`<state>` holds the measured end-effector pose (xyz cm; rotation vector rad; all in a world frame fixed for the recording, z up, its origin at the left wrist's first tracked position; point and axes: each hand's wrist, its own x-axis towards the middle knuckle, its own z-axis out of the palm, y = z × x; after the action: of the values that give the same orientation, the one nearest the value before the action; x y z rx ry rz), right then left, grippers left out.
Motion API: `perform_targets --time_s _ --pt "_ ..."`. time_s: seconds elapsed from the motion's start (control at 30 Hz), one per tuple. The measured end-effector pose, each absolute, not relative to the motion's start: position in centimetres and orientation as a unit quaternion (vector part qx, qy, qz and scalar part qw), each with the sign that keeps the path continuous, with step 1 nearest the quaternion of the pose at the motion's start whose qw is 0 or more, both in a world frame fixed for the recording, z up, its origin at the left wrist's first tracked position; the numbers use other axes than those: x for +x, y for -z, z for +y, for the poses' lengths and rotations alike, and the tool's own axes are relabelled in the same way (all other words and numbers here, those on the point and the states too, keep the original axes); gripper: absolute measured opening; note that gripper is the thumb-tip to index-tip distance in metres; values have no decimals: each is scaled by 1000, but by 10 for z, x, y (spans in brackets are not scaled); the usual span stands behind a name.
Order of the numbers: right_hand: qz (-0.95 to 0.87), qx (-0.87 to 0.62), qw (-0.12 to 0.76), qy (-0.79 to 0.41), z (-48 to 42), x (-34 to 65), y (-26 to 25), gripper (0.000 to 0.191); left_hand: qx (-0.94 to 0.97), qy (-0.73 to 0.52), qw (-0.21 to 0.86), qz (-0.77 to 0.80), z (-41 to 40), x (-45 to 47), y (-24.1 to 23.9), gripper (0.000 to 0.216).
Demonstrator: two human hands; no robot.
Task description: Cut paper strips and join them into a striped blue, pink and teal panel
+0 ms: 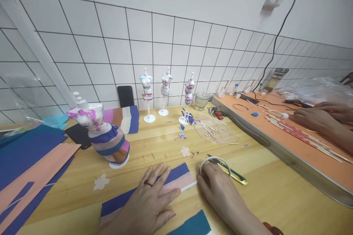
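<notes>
My left hand (149,200) lies flat with fingers spread on a striped strip of blue, pink and white foam (176,179) on the wooden table. My right hand (217,191) rests just right of the strip's end, fingers curled at a white tape ring (215,161); its fingertips are hidden. A small yellow-green snipper (234,176) lies beside that hand. A mannequin torso wrapped in striped bands (103,136) stands to the upper left of my left hand.
Three small dress forms (164,91) stand by the wire grid. A clear round lid (213,128), glass jar (201,101), phone (125,96) and foam sheets (30,169) lie around. Another person's hands (320,117) work on an orange mat (303,147) at right.
</notes>
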<state>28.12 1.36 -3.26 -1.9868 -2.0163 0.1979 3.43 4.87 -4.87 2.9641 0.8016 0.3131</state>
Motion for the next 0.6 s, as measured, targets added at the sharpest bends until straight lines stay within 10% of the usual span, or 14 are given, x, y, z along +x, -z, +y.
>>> perform_targets --time_s 0.6 --pt "-811 -513 260 -102 -3 279 13 21 936 -172 -75 298 41 11 20 25"
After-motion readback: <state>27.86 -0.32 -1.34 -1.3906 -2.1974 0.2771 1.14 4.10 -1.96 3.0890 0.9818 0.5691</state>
